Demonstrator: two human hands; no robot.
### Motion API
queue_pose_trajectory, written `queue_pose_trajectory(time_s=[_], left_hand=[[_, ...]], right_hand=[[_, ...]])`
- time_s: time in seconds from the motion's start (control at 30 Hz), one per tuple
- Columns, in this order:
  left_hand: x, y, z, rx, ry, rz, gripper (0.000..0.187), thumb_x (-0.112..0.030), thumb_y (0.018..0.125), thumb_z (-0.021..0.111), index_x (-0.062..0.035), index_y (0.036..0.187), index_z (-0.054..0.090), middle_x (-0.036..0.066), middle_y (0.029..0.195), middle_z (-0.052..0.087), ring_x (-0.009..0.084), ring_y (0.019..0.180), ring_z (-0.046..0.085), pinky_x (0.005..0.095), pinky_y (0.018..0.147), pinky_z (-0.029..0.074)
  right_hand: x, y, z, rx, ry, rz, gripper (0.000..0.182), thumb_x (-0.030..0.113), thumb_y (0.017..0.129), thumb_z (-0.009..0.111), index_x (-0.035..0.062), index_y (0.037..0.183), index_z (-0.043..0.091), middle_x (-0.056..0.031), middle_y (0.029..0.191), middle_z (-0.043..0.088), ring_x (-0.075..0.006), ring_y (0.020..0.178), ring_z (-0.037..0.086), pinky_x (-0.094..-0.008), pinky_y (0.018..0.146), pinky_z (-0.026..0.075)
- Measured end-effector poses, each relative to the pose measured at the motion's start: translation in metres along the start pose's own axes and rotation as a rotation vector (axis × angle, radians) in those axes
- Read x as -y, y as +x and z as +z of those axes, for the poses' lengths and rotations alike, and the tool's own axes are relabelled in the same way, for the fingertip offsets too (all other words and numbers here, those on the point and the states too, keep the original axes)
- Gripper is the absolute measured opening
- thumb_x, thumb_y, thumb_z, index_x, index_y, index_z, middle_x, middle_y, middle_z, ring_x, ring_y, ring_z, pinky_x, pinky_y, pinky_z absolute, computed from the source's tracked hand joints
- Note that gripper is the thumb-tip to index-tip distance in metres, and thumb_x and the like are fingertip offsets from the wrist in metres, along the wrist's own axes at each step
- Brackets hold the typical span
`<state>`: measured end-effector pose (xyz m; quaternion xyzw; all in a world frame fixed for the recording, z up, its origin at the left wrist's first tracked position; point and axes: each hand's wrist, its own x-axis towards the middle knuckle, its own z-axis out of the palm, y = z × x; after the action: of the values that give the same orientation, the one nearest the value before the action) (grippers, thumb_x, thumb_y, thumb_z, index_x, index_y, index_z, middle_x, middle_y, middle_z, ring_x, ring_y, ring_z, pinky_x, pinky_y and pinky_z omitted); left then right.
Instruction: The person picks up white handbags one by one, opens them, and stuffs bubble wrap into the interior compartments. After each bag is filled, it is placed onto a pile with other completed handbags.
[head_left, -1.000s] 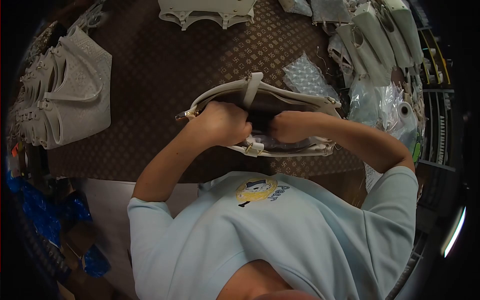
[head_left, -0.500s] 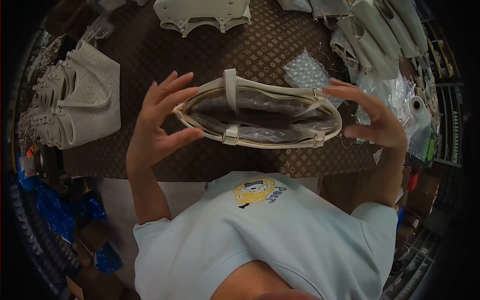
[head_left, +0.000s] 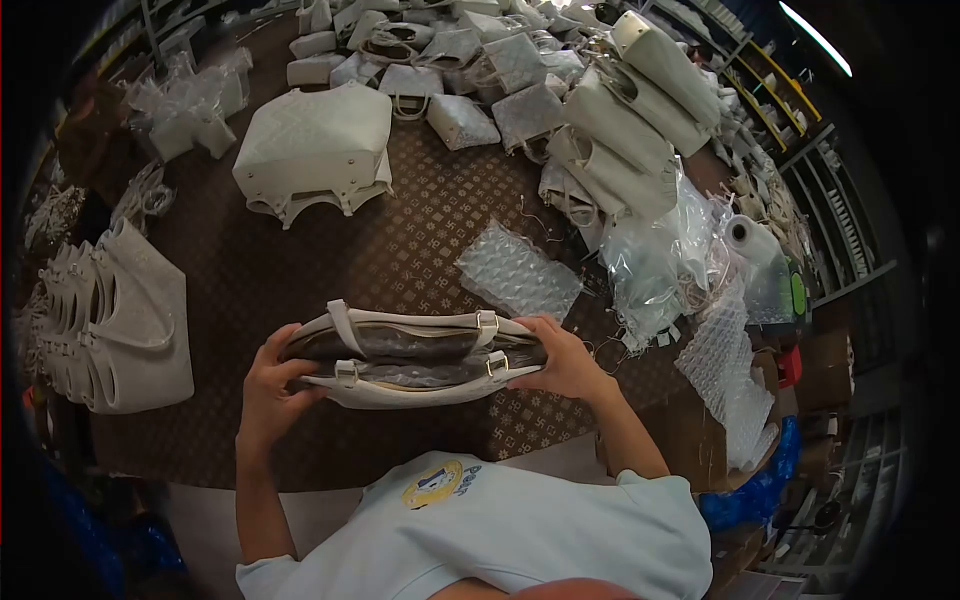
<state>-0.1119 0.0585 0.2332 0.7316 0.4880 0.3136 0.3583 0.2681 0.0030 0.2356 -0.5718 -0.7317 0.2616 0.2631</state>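
An off-white handbag [head_left: 430, 397] stands on the patterned brown tabletop in front of me, its zip mouth gaping upward. Clear bubble wrap shows inside, and gold-coloured buckles join the straps to the rim. My left hand [head_left: 268, 392] grips the bag's left end, fingers on the far side and thumb on the near side. At the opposite end my right hand [head_left: 562, 360] pinches the bag's corner in the same way. A loose sheet of bubble wrap [head_left: 518, 270] lies just beyond the right hand.
Several nested off-white bags [head_left: 140, 330] stand at the left. Another pale bag [head_left: 318, 140] rests farther back. Upright bags [head_left: 640, 130], clear plastic [head_left: 650, 260] and more bubble wrap [head_left: 722, 360] crowd the right side. Many small bags [head_left: 465, 120] are heaped at the back.
My hands, spread apart around the bag before, have closed on its two ends. The bag's mouth looks narrower. The view has tilted up, showing more of the far table.
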Motion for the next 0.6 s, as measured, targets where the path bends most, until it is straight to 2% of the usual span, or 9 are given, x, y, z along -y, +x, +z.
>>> queue_pose_trajectory(time_s=[0.13, 0.2, 0.23, 0.27, 0.3, 0.33, 0.43, 0.53, 0.6], left_hand=[[0.020, 0.002, 0.014, -0.150, -0.044, 0.132, 0.054, -0.008, 0.062, 0.076, -0.0044, 0.113, 0.059, 0.010, 0.128, 0.046, 0.0233, 0.112, 0.051, 0.0356, 0.093, 0.044], [0.041, 0.000, 0.029, -0.485, -0.531, -0.050, 0.060, -0.018, 0.078, 0.068, -0.0041, 0.130, 0.042, 0.012, 0.133, 0.041, 0.0234, 0.117, 0.046, 0.0334, 0.097, 0.039], [0.061, 0.000, 0.039, -0.482, -0.521, -0.055, 0.060, -0.018, 0.078, 0.068, -0.0041, 0.130, 0.042, 0.012, 0.133, 0.041, 0.0234, 0.117, 0.046, 0.0334, 0.097, 0.039], [0.088, -0.003, 0.047, -0.504, -0.536, -0.243, 0.057, -0.022, 0.083, 0.062, -0.0029, 0.132, 0.038, 0.014, 0.134, 0.040, 0.0241, 0.120, 0.043, 0.0337, 0.097, 0.038], [0.105, -0.012, 0.057, -0.494, -0.437, -0.345, 0.056, -0.024, 0.086, 0.058, -0.0014, 0.132, 0.037, 0.015, 0.135, 0.039, 0.0255, 0.121, 0.042, 0.0348, 0.098, 0.036], [0.122, -0.022, 0.067, -0.473, -0.339, -0.445, 0.054, -0.026, 0.089, 0.054, 0.0001, 0.133, 0.035, 0.016, 0.135, 0.038, 0.0270, 0.122, 0.040, 0.0359, 0.099, 0.035], [0.136, -0.041, 0.095, -0.310, 0.182, -0.369, 0.047, -0.023, 0.090, 0.053, 0.0019, 0.128, 0.040, 0.018, 0.132, 0.041, 0.0332, 0.122, 0.040, 0.0418, 0.101, 0.032], [0.177, -0.064, 0.117, -0.214, 0.433, -0.348, 0.044, -0.022, 0.089, 0.053, -0.0007, 0.126, 0.043, 0.019, 0.133, 0.040, 0.0357, 0.123, 0.038, 0.0442, 0.101, 0.031], [0.182, -0.063, 0.119, -0.171, 0.538, -0.470, 0.044, -0.023, 0.088, 0.056, -0.0033, 0.126, 0.044, 0.016, 0.136, 0.039, 0.0331, 0.126, 0.036, 0.0454, 0.100, 0.031]], right_hand=[[0.002, -0.003, 0.005, -0.027, -0.012, 0.046, 0.070, 0.019, 0.058, 0.083, 0.0095, 0.119, 0.051, -0.0102, 0.109, 0.059, -0.0254, 0.098, 0.059, -0.0325, 0.083, 0.048], [-0.012, -0.008, 0.016, -0.162, 0.087, -0.046, 0.060, 0.016, 0.062, 0.080, 0.0081, 0.116, 0.056, -0.0092, 0.099, 0.064, -0.0187, 0.086, 0.064, -0.0291, 0.074, 0.051], [-0.014, -0.010, 0.018, -0.161, 0.098, -0.044, 0.060, 0.016, 0.062, 0.080, 0.0081, 0.116, 0.056, -0.0092, 0.099, 0.064, -0.0187, 0.086, 0.064, -0.0291, 0.074, 0.051], [-0.015, -0.011, 0.021, -0.183, 0.253, 0.069, 0.052, 0.016, 0.065, 0.079, 0.0072, 0.112, 0.059, -0.0077, 0.094, 0.066, -0.0144, 0.080, 0.064, -0.0269, 0.070, 0.051], [-0.016, -0.011, 0.025, -0.189, 0.411, 0.180, 0.045, 0.015, 0.067, 0.078, 0.0063, 0.108, 0.062, -0.0062, 0.088, 0.067, -0.0102, 0.075, 0.063, -0.0248, 0.066, 0.050], [-0.015, -0.011, 0.023, -0.238, 0.338, 0.166, 0.039, 0.013, 0.070, 0.076, 0.0040, 0.105, 0.064, -0.0047, 0.084, 0.068, -0.0051, 0.072, 0.059, -0.0221, 0.064, 0.049], [-0.020, -0.010, 0.011, -0.249, 0.649, 0.360, 0.032, 0.010, 0.074, 0.072, -0.0018, 0.103, 0.064, -0.0031, 0.083, 0.067, -0.0071, 0.072, 0.059, -0.0210, 0.064, 0.047], [-0.045, -0.010, -0.001, -0.275, 0.834, 0.479, 0.029, 0.012, 0.078, 0.069, -0.0045, 0.102, 0.064, -0.0029, 0.084, 0.066, -0.0091, 0.070, 0.058, -0.0210, 0.064, 0.046], [-0.059, -0.004, -0.003, -0.272, 0.901, 0.418, 0.029, 0.013, 0.079, 0.068, -0.0042, 0.102, 0.064, -0.0027, 0.085, 0.065, -0.0088, 0.069, 0.058, -0.0209, 0.064, 0.045]])
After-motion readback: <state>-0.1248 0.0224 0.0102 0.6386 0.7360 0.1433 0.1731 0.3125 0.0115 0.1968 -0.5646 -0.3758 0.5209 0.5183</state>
